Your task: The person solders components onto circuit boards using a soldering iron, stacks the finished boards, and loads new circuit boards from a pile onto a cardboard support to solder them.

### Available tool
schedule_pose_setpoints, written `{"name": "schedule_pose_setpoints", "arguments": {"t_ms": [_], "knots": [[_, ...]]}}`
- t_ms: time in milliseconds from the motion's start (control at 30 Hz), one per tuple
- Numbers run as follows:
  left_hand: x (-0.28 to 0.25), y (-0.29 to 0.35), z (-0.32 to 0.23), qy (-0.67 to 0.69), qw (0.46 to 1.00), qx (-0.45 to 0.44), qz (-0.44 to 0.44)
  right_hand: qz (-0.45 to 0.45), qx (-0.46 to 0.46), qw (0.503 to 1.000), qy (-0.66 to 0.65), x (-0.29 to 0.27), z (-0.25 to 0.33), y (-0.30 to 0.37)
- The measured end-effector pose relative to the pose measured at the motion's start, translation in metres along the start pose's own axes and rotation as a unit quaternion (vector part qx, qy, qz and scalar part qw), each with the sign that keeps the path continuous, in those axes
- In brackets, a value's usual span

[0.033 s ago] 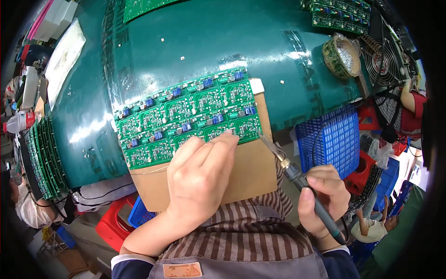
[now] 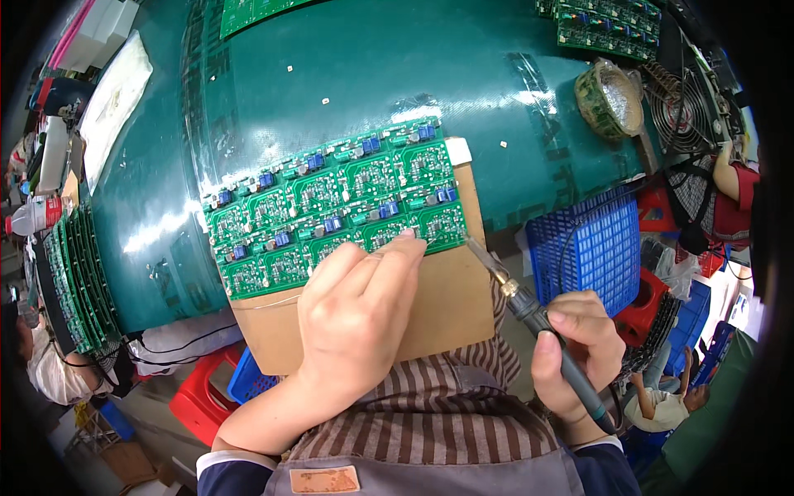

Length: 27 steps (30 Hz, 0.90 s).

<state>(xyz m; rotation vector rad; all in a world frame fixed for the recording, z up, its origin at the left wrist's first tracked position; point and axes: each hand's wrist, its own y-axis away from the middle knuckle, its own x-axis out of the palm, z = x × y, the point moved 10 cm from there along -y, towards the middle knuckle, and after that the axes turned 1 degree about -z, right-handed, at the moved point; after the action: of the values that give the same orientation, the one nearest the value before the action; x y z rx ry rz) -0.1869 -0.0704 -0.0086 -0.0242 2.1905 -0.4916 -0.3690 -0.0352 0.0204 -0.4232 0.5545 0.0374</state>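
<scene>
A green panel of joined circuit boards (image 2: 343, 183), dotted with blue parts, lies on a brown board (image 2: 451, 310) near my body. My left hand (image 2: 356, 310) is closed in a pinch at the panel's near edge. A thin strand of solder wire (image 2: 277, 306) runs from under this hand to the left; its end at the fingertips is hard to see. My right hand (image 2: 579, 347) grips a soldering iron (image 2: 529, 310) by its dark handle. The iron's tip points up and left, close to the panel's near right corner; whether they touch I cannot tell.
Beyond the panel stretches a green table mat (image 2: 397, 66) with small pale bits. A roll of tape (image 2: 608, 99) and a fan (image 2: 678, 112) stand at the far right. Blue baskets (image 2: 583, 248) sit below the table's right edge. More boards (image 2: 81, 277) stand stacked at the left.
The soldering iron's tip has shifted very slightly to the right at the panel's corner. My left hand and the panel have hardly moved.
</scene>
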Motion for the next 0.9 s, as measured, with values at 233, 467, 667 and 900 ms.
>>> {"name": "schedule_pose_setpoints", "arguments": {"t_ms": [233, 467, 667, 900], "knots": [[0.005, 0.004, -0.010, -0.077, 0.997, 0.025, 0.006, 0.022, 0.024, 0.999, -0.017, 0.005, -0.010, 0.000], [0.008, 0.004, -0.013, -0.105, 0.994, 0.042, 0.000, 0.021, 0.014, 0.999, -0.027, 0.006, -0.012, -0.003], [0.009, 0.004, -0.018, -0.122, 0.989, 0.077, 0.007, 0.022, 0.004, 1.000, -0.020, 0.006, -0.009, -0.003], [0.002, 0.004, -0.014, -0.102, 0.993, 0.061, -0.010, -0.003, 0.003, 1.000, -0.017, -0.001, -0.003, -0.001]]}}
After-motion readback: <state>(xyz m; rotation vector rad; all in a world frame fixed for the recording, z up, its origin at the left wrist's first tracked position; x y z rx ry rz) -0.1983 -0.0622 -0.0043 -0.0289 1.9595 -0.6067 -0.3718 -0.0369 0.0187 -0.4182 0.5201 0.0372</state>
